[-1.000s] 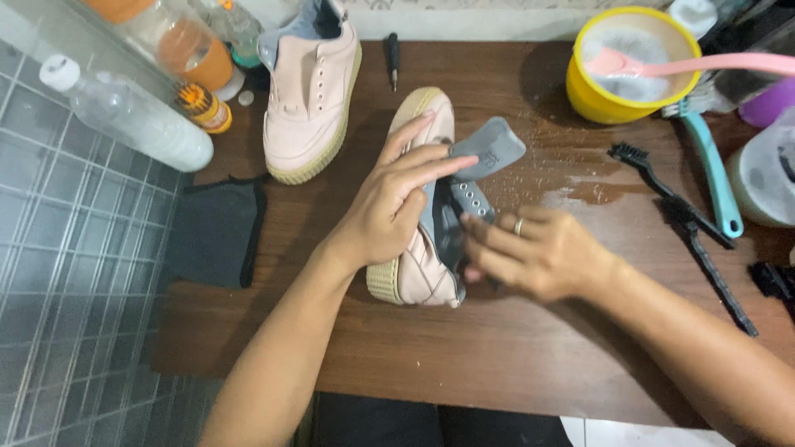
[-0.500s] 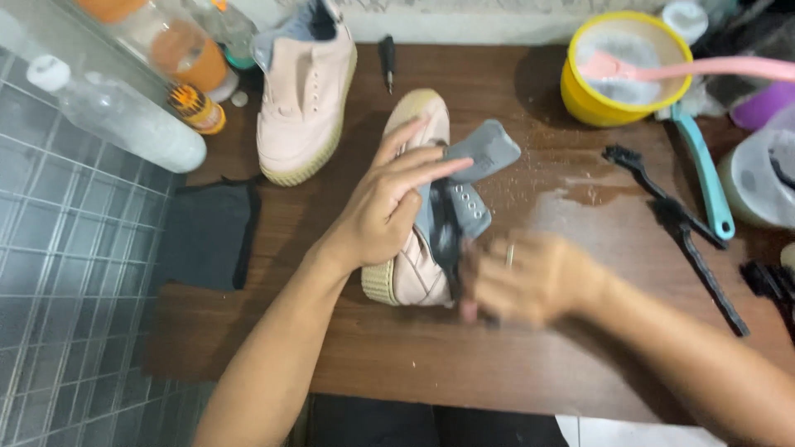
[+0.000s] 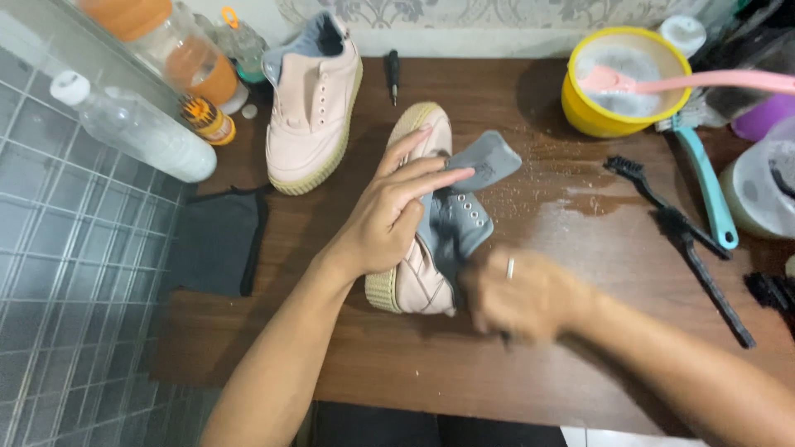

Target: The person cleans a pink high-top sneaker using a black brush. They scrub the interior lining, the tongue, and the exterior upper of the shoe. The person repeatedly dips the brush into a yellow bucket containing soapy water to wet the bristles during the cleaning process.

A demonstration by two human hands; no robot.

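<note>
Two pink shoes (image 3: 315,108) (image 3: 422,265), three brushes (image 3: 704,182) (image 3: 654,194) (image 3: 704,273).

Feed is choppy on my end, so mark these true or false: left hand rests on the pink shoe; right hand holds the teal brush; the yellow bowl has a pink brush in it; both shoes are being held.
1. The left hand rests on the pink shoe: true.
2. The right hand holds the teal brush: false; that brush lies on the table, apart from the hand.
3. The yellow bowl has a pink brush in it: true.
4. Both shoes are held: false; the second shoe lies untouched.
</note>
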